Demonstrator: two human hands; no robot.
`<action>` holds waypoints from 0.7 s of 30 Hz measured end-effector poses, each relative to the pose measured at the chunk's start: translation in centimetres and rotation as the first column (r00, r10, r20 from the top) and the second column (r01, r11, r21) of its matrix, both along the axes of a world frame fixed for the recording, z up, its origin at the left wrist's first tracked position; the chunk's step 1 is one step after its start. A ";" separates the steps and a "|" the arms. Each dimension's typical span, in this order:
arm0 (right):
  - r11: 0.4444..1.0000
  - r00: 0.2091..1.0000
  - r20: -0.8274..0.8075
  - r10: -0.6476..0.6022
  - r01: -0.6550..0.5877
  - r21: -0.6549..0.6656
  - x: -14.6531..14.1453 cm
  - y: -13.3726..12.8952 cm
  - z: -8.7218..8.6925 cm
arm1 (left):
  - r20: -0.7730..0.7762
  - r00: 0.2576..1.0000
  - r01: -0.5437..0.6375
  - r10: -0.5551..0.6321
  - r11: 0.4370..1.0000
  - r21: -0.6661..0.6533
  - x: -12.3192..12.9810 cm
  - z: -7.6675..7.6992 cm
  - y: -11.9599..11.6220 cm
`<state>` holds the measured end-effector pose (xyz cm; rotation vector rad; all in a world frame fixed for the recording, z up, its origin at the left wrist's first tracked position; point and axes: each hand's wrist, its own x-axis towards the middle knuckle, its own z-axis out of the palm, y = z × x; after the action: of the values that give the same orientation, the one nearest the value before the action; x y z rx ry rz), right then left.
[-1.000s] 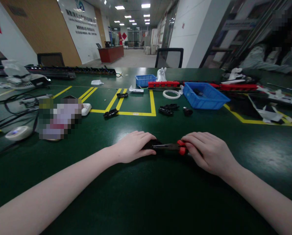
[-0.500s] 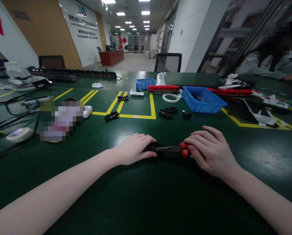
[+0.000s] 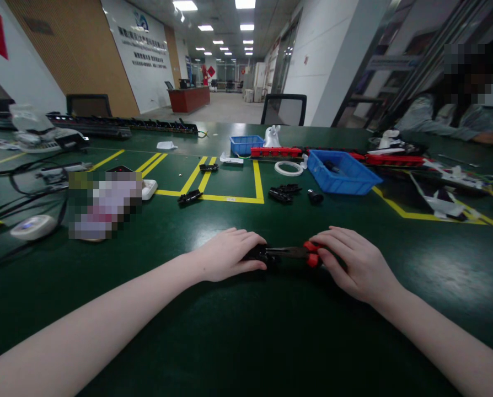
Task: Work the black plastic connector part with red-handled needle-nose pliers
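Near the middle of the green table (image 3: 246, 342), my left hand (image 3: 232, 255) is closed around a small black part (image 3: 256, 253), pressed between thumb and fingers. My right hand (image 3: 349, 262) grips the red handles of long-nosed pliers (image 3: 290, 252). The pliers point left, and their dark tips reach the black part beside my left thumb. Whether the jaws are clamped on it is too small to tell. Beyond my hands lie more black parts (image 3: 280, 194) and a short black cylinder (image 3: 315, 196).
A blue bin (image 3: 346, 179) holding dark pieces stands beyond my right hand, near a white ring (image 3: 288, 168) and red strips (image 3: 276, 151). Cables, a phone (image 3: 110, 204) and a white oval device (image 3: 33, 227) lie left. A person's arm (image 3: 445, 124) rests far right.
The fingers of my right hand have come down and closed more over the red handles. The view has tipped slightly; my left hand keeps its hold on the black part.
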<state>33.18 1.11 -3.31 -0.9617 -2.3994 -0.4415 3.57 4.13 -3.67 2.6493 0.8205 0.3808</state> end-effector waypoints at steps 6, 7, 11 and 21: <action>1.000 1.000 -0.005 0.023 -0.023 -0.005 0.2 -0.2 0.0 | 0.003 1.000 0.009 -0.009 1.000 0.006 0.0 0.0 0.0; 1.000 1.000 -0.008 0.028 -0.028 -0.010 0.2 -0.2 0.0 | 0.002 1.000 0.011 -0.011 1.000 0.007 0.0 0.0 0.0; 0.999 0.999 -0.036 0.035 -0.036 -0.034 0.1 -0.3 0.2 | -0.009 1.000 0.016 -0.016 1.000 0.016 0.0 0.0 0.0; 0.995 0.997 -0.053 0.063 -0.067 -0.072 0.0 -0.5 0.4 | -0.016 1.000 0.025 -0.025 1.000 0.007 0.0 0.2 -0.1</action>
<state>33.15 0.65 -2.89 -0.9119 -2.4081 -0.3033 3.58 4.02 -3.45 2.6696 0.7912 0.3576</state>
